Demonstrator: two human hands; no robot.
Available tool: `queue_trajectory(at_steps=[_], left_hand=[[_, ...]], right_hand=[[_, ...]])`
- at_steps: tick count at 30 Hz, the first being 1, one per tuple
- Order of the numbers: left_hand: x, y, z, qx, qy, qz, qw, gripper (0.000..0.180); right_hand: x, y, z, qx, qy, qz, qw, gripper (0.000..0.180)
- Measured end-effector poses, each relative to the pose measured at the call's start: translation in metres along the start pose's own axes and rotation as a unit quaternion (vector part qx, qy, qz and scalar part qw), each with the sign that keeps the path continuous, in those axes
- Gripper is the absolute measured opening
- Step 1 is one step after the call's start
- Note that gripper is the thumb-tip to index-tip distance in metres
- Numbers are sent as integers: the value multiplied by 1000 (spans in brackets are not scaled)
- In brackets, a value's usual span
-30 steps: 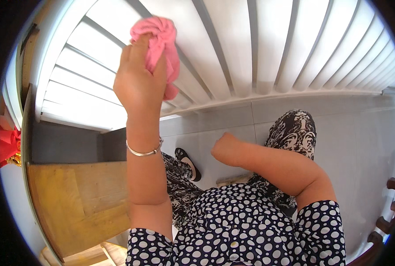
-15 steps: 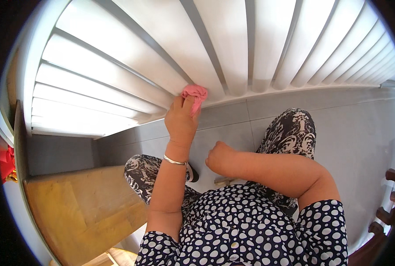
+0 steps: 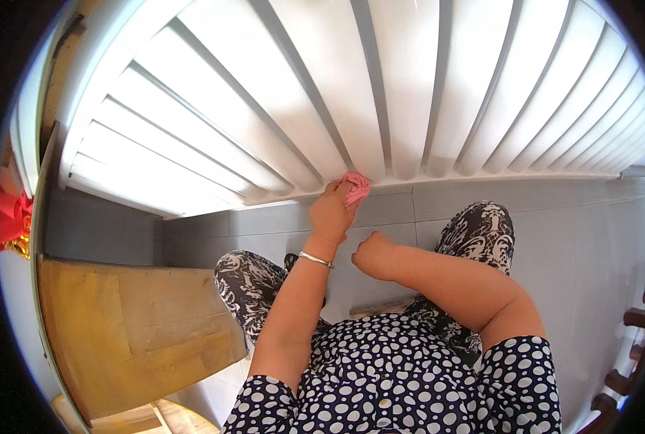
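Observation:
My left hand (image 3: 332, 210) grips a pink cloth (image 3: 356, 186) and presses it against the bottom edge of a white slatted door (image 3: 337, 101), low down near the grey tiled floor (image 3: 590, 239). A thin bracelet circles that wrist. My right hand (image 3: 372, 253) is curled into a fist with nothing in it, held just below and to the right of the left hand, apart from the door. I crouch with knees in patterned black-and-white trousers on either side of my arms.
A brown wooden board or cabinet top (image 3: 134, 325) lies at lower left beside a grey wall. Something red (image 3: 11, 217) hangs at the far left edge. Dark turned wooden pieces (image 3: 644, 318) show at the right rim.
My left hand with the pink cloth has travelled down the white slats from high up to the door's bottom edge. My right fist has stayed near my knees.

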State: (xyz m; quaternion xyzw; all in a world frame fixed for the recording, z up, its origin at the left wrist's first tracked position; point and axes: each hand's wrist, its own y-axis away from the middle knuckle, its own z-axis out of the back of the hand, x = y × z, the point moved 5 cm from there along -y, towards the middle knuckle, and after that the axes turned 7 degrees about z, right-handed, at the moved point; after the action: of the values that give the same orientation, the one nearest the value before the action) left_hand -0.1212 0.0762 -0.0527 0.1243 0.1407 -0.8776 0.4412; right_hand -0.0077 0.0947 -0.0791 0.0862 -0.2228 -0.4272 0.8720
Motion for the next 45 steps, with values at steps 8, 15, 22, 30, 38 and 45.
queue_trajectory(at_steps=[8, 15, 22, 30, 38, 45], left_hand=[[-37, -24, 194, -323, 167, -109, 925, 39], [-65, -55, 314, -455, 108, -144, 872, 37], [-39, -53, 261, -417, 99, -91, 899, 31], [-4, -26, 169, -248, 77, -28, 965, 32], [34, -1, 67, -133, 45, 37, 989, 33], [50, 7, 16, -51, 20, 100, 993, 29]], right_hand=[[-11, -2, 0, -27, -21, -30, 999, 13], [-13, -1, 1, -37, -35, -41, 998, 12], [2, 7, 6, -40, -18, -20, 999, 11], [18, 10, 6, -81, -6, 29, 996, 9], [26, 13, 12, -54, 3, 27, 998, 11], [17, 9, 10, -50, 5, 13, 999, 13]])
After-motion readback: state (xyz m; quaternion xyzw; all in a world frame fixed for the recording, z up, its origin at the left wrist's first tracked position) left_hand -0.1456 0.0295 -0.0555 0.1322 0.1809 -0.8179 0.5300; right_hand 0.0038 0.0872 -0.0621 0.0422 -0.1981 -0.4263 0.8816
